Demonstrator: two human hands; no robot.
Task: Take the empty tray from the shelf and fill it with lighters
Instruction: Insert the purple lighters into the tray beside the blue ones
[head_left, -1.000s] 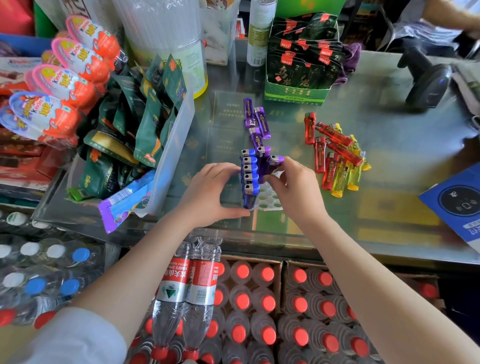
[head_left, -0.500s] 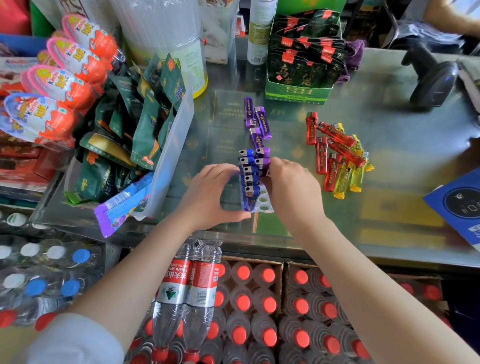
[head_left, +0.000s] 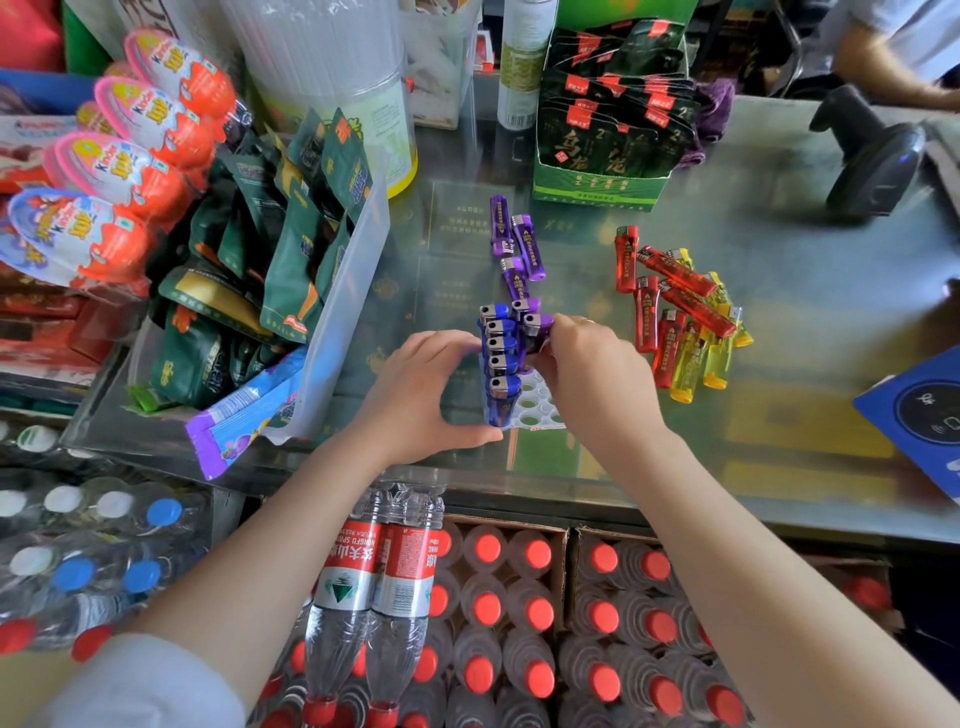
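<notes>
The white tray stood on the glass counter close to its near edge, between the two hands, so fetching it from the shelf looked done and filling was under way. The left hand cupped the tray's left side, fingers curled together, the thumb pressed at its near left corner. A row of blue lighters stood upright along the tray's left edge, and a second row had just been started beside it at the far end. The right hand pinched a purple lighter there, fingertips closed on its body, apparently seating it in a hole. Most holes to the right were open, so by that measure the job was well short of half done. Loose purple lighters lay just beyond the tray toward the counter's far edge, and a heap of red and yellow lighters lay further right, waiting.
</notes>
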